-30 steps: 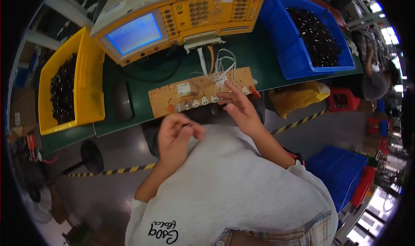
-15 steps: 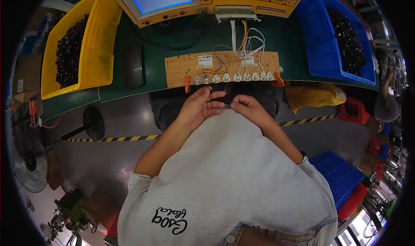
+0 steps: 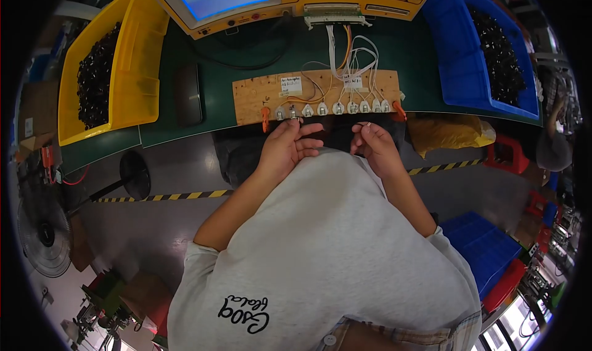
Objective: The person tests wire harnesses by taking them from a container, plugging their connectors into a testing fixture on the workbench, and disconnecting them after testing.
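Note:
My left hand is at the front edge of the wooden board, below its left metal contacts. Its thumb and forefinger pinch something small and dark that I cannot make out, while the other fingers are partly spread. My right hand is below the right part of the board, apart from it, fingertips pressed together on something too small to name. White and orange wires run from the board to the yellow tester. Orange clips sit at both ends of the board.
A yellow bin of small dark parts stands at the left, a blue bin of similar parts at the right. A dark flat object lies beside the yellow bin. Under the table's right side are a yellow bag and a red stool.
Since one second ago the view has tilted down. My left hand has moved up to the board's left contacts. My right hand came down from the board towards my left, then moved away to the right.

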A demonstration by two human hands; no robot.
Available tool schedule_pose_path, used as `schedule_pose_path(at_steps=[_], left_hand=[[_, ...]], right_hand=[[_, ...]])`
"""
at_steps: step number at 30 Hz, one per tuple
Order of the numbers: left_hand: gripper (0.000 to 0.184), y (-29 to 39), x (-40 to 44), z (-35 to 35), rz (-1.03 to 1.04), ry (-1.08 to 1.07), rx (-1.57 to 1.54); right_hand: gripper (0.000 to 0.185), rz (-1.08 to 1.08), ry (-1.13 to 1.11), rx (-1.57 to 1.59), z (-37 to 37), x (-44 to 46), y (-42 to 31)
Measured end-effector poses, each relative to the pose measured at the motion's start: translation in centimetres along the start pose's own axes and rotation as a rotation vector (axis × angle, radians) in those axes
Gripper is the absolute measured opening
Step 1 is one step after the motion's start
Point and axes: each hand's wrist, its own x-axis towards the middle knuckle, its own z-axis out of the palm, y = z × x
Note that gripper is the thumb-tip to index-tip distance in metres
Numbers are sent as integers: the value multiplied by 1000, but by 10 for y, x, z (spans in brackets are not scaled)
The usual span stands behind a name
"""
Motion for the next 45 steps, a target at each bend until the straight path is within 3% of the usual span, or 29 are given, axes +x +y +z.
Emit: schedule_pose_path(at_steps=[16,34,44,45], left_hand=[[21,3,-4,2,-12,41,69],[38,3,0,6,6,144,72],[56,-2,2,-5,4,111,292],[59,8,-3,2,-79,78,374]], right_hand=[[34,-141,65,-326,6,4,5],[29,-233,35,-720,22,14,-7],[41,-253,172,-485,22,22,16],[41,-266,133,-482,23,20,14]])
